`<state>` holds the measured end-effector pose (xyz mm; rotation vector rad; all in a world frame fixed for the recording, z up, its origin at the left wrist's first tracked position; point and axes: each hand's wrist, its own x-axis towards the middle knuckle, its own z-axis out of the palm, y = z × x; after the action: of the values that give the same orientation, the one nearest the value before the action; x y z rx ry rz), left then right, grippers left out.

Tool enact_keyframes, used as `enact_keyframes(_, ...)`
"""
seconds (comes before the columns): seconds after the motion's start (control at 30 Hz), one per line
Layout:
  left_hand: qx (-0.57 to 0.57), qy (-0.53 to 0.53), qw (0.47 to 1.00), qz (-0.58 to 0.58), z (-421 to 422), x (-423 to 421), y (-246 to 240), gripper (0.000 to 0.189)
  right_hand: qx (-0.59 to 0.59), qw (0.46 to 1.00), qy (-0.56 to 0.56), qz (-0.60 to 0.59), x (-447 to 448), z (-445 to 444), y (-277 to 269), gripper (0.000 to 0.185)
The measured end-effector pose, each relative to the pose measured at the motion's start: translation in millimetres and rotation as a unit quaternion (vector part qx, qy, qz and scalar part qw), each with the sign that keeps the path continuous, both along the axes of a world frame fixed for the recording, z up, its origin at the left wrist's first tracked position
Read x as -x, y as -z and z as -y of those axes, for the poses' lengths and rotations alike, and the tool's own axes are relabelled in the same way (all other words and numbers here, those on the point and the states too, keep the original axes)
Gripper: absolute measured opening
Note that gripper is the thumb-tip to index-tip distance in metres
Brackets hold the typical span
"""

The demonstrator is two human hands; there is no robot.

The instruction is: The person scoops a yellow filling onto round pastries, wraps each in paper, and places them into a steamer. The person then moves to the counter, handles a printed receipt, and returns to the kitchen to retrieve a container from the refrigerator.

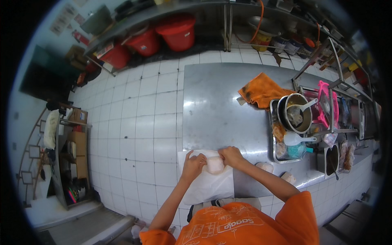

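A pale, rounded, wrapped-looking bundle (pixel 215 165) lies on a white sheet (pixel 211 186) at the near left corner of the steel table (pixel 214 116). At the bundle's left side is my left hand (pixel 193 165), thumb and fingers bent towards its edge. My right hand (pixel 231 155) touches the upper right edge with its fingertips pinched. Whether the fingers grip the bundle's covering or only rest against it is too small to tell. Two similar pale bundles, one (pixel 265 167) beside my right forearm and another (pixel 288 178) farther right, lie on the steel.
An orange cloth (pixel 263 90) lies on the table's far side. To its right stand a metal tray (pixel 273 122) with bowls, a white scoop (pixel 295 139) and bags, a pink basket (pixel 323 104) and a metal rack (pixel 343 131). A square metal container (pixel 321 162) sits near the right edge.
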<state>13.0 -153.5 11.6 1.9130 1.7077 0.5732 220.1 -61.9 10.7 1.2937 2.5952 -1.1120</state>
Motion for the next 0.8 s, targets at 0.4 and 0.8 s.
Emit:
enact_keyframes(0.4,-0.069,-0.024,0.983,-0.167,-20.9,-21.9,3.0,0.013,-0.010,0.992,-0.109,-0.060,16.2,-11.8,-2.0,0.037)
enact_keyframes(0.8,-0.005,-0.141,0.961,0.239,84.6,-66.5,-10.0,0.039,0.035,0.963,-0.025,-0.268,-17.8,72.1,1.3,0.033)
